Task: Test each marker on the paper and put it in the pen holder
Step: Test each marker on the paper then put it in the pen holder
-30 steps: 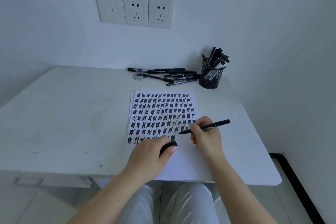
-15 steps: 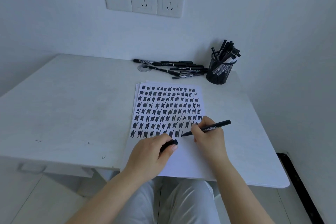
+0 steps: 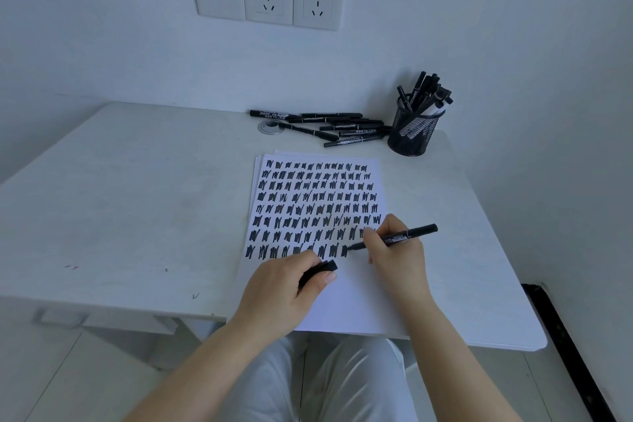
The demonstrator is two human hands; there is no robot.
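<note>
One marker under test, its tip on the paper.
We grip the marker (image 3: 394, 238) in our right hand (image 3: 394, 250), nib touching the paper (image 3: 349, 298) at the end of the bottom row of scribbles; our left hand (image 3: 291, 288) clasps its cap (image 3: 320, 271). It looks light, stiff and smooth, so we judge a mid-barrel pinch best. Near the wall, the mesh pen holder (image 3: 412, 134) stands crowded with markers, and a loose pile of markers (image 3: 329, 127) lies beside it on the table (image 3: 137, 199).
</note>
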